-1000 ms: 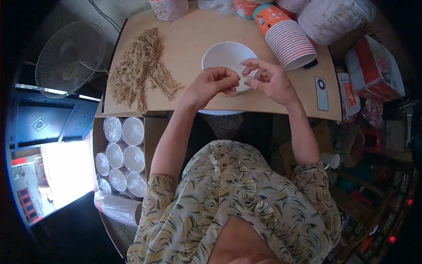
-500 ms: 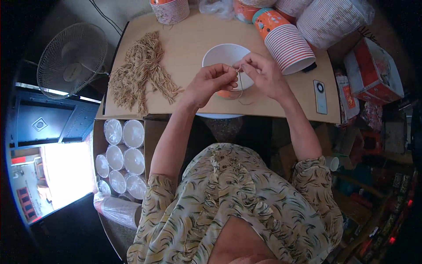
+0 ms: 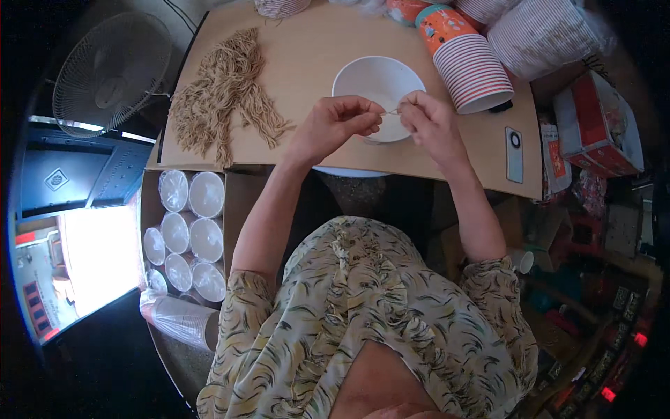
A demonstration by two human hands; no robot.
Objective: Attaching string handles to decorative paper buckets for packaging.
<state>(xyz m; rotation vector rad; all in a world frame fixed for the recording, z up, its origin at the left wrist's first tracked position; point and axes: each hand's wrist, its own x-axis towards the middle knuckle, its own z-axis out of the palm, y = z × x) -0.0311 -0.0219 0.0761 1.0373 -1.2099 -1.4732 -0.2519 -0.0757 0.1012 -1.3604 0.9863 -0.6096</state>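
A short beige cord [image 3: 391, 112] runs between my two hands, stretched nearly straight. My left hand [image 3: 338, 127] pinches one end between thumb and fingertips. At the other end my right hand [image 3: 434, 127] is closed on the cord, fingers curled. Both hands are raised over the near rim of a round white paper bowl [image 3: 373, 73], which stands upright on the cardboard-topped table [image 3: 307, 49]. Part of the bowl's front is hidden behind my hands. To the left of them lies a big loose pile of beige cords [image 3: 227, 98].
Orange-and-white stacked paper bowls [image 3: 474, 73] lie at the back right, near a plastic-wrapped stack [image 3: 541, 38]. A phone [image 3: 514, 155] rests by the right edge. A carton of wrapped bowls [image 3: 207, 239] stands lower left, below a fan [image 3: 112, 73]. A red-white box [image 3: 600, 126] is far right.
My hands have moved apart, and the cord between them is now drawn nearly straight sideways; before, it hung down in a loop. The view has shifted slightly.
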